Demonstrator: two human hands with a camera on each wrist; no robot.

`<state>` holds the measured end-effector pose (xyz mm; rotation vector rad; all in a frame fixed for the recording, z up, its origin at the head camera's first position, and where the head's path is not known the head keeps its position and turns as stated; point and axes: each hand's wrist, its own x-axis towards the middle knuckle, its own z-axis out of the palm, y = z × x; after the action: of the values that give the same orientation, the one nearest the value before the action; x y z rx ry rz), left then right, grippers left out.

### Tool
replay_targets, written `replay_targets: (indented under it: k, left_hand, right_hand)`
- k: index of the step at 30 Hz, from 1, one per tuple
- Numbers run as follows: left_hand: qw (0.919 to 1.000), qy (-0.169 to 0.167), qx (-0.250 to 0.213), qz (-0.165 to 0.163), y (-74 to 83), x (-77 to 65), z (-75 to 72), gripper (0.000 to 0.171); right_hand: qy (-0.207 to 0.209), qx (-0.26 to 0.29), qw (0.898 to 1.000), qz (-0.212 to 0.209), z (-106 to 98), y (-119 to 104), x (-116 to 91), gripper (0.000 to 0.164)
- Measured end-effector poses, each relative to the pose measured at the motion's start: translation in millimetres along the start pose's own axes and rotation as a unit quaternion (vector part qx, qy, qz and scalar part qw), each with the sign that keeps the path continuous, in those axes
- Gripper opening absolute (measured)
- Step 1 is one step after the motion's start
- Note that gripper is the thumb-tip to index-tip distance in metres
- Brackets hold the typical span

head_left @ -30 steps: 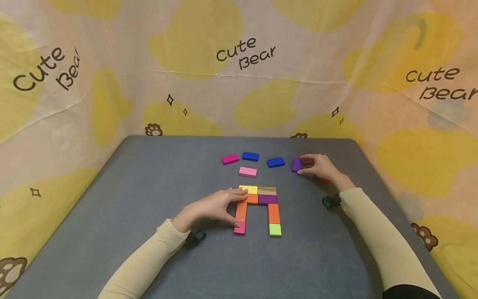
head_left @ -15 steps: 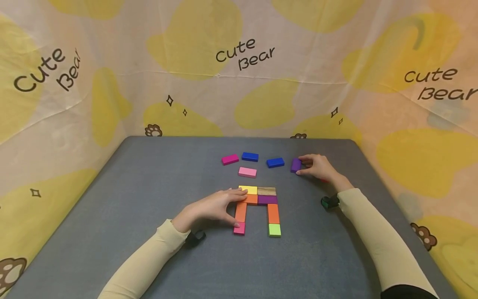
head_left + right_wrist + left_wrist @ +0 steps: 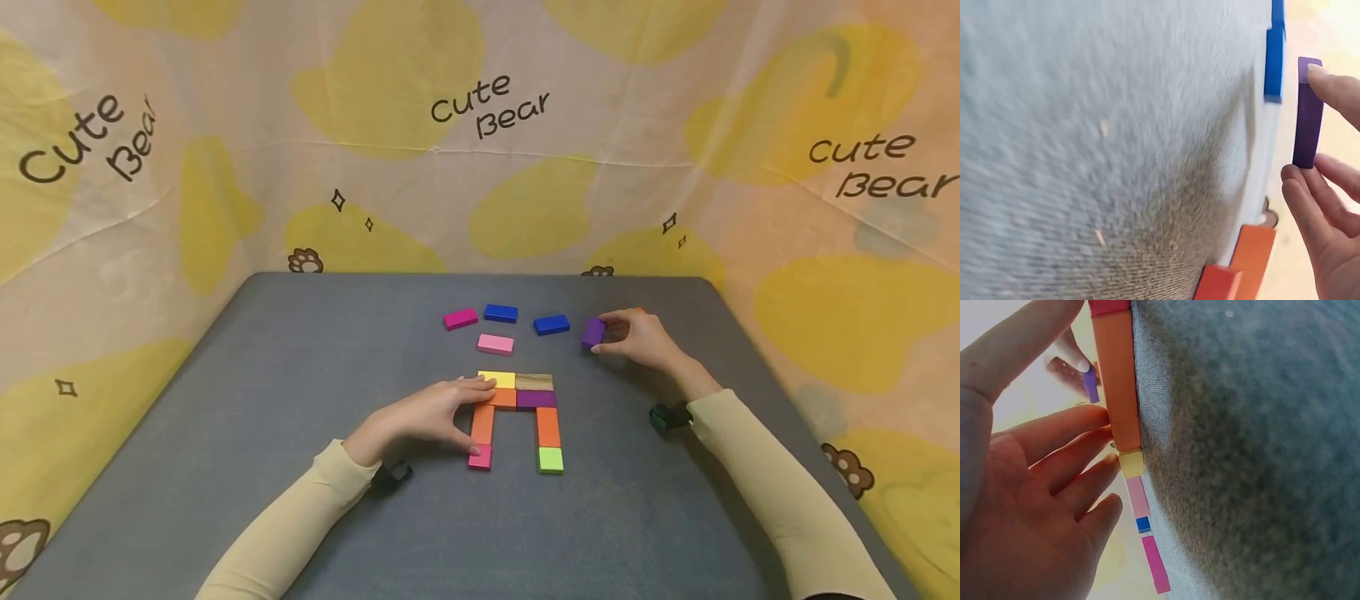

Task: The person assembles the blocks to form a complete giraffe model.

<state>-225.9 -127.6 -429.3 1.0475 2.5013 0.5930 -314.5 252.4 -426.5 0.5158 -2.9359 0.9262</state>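
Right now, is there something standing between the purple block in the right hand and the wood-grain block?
Nothing visible stands between the held purple block and the wood-grain block. In the head view, the nearer blue block lies left of that path, and the left hand touches the arranged blocks on their left side.

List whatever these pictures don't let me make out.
Head: most of the orange block, hidden by the right hand.
Left wrist: the rest of the pinkish-red block, cut off by the top edge.
Right wrist: the rest of the red block, cut off by the bottom edge.
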Motion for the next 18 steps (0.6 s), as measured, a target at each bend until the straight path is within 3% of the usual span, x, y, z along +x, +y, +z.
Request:
replay_targets:
  k: [6, 18]
  left_hand:
    - [1.0, 0.001, -0.003, -0.003, -0.2, -0.7, -0.4, 0.085]
    - [1.0, -0.003, -0.004, -0.007, 1.1, 0.2, 0.2, 0.086]
  right_hand:
    - [0.015, 0.006, 1.0, -0.022, 3.3, -18.3, -13.8, 0.068]
    - [-0.008, 0.003, 0.999, -0.034, 17.5, -37.8, -36.2, 0.066]
